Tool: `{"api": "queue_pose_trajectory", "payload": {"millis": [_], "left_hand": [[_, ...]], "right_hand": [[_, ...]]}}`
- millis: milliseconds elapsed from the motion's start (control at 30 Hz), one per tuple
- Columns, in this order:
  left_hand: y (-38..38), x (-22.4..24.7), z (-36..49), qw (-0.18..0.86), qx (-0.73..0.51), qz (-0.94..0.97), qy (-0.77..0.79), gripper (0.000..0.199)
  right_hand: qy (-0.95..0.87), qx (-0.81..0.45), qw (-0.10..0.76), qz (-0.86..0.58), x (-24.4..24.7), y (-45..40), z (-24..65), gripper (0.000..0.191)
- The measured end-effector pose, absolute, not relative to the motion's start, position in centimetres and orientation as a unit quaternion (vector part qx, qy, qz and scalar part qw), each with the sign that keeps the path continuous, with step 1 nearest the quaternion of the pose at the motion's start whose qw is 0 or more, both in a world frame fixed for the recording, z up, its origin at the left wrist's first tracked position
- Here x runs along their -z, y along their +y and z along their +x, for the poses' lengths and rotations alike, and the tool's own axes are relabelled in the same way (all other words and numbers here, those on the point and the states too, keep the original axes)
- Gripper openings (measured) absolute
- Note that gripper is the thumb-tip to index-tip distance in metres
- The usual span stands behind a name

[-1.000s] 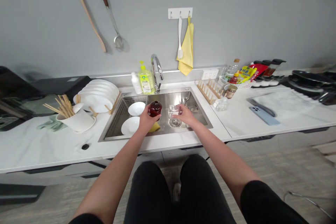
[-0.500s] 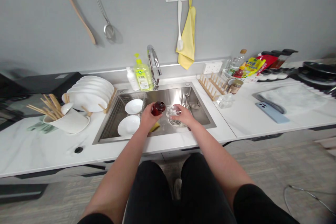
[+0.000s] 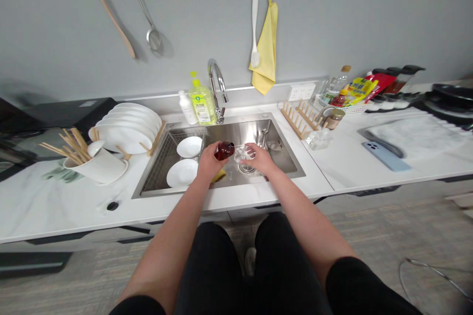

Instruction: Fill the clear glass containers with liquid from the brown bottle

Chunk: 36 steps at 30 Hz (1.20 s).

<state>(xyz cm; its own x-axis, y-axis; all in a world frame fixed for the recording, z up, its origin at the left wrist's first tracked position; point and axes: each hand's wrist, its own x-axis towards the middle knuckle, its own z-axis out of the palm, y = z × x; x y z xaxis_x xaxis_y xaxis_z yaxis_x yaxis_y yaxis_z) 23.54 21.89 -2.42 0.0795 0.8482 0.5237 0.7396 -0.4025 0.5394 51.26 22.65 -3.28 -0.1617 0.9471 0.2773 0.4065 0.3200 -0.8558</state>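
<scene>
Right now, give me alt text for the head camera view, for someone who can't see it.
Seen from above, two bare hands hold items over a stainless steel sink: the left hand a dark red bottle, the right hand a clear glass. White dishes and a yellow sponge lie in the sink, below a chrome faucet.

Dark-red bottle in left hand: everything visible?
Small glossy dark-red bottle, glass by its look, with shoulders narrowing to a short neck; whether it is capped cannot be told. The left hand wraps its lower body, holding it tilted, neck toward the right, above the stainless steel sink, next to a clear glass; contact between them is unclear.
</scene>
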Motion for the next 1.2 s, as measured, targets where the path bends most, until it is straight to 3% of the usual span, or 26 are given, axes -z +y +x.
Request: {"api": "queue_pose_trajectory", "payload": {"millis": [400,867,1200], "left_hand": [[21.4,1.8,23.9,0.017,-0.373,0.748,0.549,0.075],[21.1,1.6,24.2,-0.016,-0.352,0.758,0.548,0.072],[20.7,1.3,24.4,-0.028,-0.330,0.763,0.556,0.070]], "right_hand": [[-0.692,-0.303,0.412,-0.509,3.3,22.7,51.4,0.093],[-0.698,-0.305,0.389,-0.517,3.1,22.4,51.3,0.073],[-0.701,-0.299,0.378,-0.526,3.0,22.4,51.3,0.073]]}}
